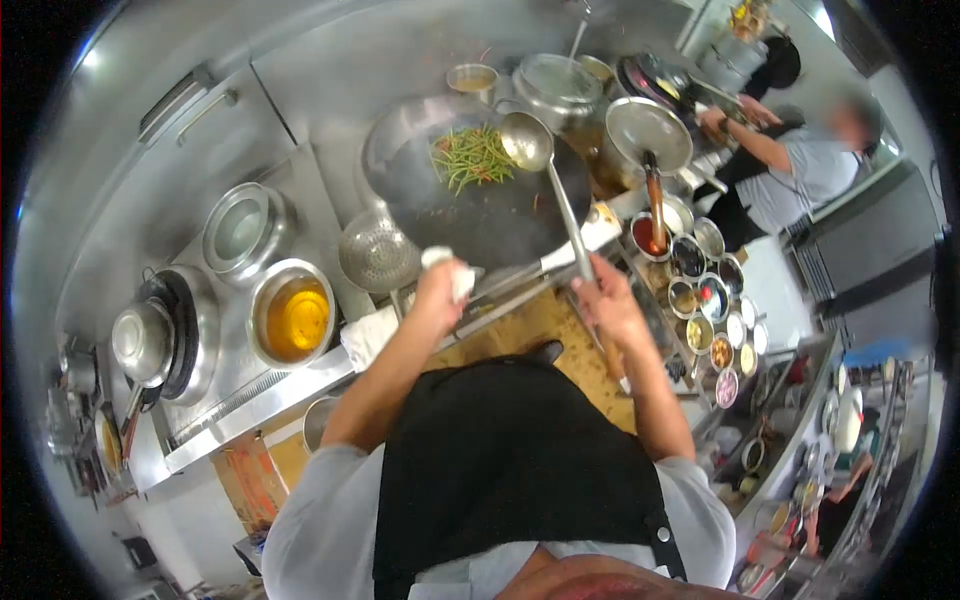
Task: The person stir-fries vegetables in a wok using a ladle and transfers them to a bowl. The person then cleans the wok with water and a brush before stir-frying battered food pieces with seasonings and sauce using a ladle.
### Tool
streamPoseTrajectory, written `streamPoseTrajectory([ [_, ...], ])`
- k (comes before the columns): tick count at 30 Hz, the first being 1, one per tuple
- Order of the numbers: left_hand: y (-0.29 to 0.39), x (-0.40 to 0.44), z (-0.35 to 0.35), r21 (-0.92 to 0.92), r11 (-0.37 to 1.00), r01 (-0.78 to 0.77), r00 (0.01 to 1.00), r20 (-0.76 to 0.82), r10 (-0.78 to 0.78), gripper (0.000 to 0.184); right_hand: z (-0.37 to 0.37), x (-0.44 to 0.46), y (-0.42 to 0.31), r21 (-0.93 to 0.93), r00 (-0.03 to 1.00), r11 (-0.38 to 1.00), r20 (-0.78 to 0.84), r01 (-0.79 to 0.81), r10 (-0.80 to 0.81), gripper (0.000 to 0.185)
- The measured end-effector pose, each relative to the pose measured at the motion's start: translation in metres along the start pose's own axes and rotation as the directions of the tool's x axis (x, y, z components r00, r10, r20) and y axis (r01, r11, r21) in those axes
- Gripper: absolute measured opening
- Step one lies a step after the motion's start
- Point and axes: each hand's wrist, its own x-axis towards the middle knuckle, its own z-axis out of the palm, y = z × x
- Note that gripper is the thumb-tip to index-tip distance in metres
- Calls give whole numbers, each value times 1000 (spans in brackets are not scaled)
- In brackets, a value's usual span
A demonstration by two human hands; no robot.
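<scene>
A large dark wok (490,225) holds a heap of green beans (472,158) toward its far side. My left hand (440,292) is closed around a white cloth (462,280) at the wok's near edge. The fingers of my right hand (612,305) wrap round the handle of a long metal ladle (527,141), whose bowl hangs just right of the beans. Left of the wok, beside my left hand, lies a perforated strainer (378,252).
A pot of yellow oil (297,318) and stacked metal bowls (240,230) stand on the left counter. Small seasoning bowls (713,298) crowd the right side, near a wood-handled strainer (655,205). A co-worker (800,170) stands at the upper right.
</scene>
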Motion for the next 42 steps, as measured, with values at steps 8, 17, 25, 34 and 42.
streamPoseTrajectory([
  [8,-31,-81,30,222,972,-75,996,69,61,9,-41,-41,18,-355,914,934,-360,51,-187,69],
  [17,-101,-99,15,407,909,92,956,218,-194,6,37,-171,71,836,926,505,10,-216,378,43],
  [25,-200,-208,-19,552,801,232,878,235,-416,8,16,-394,132,987,864,106,53,-122,501,32],
  [34,-327,-368,-34,719,653,237,746,296,-596,5,27,-677,168,818,742,575,-398,21,539,69],
  [42,-424,-455,-11,836,452,310,532,241,-812,9,51,-821,169,909,641,241,-412,341,647,58],
])
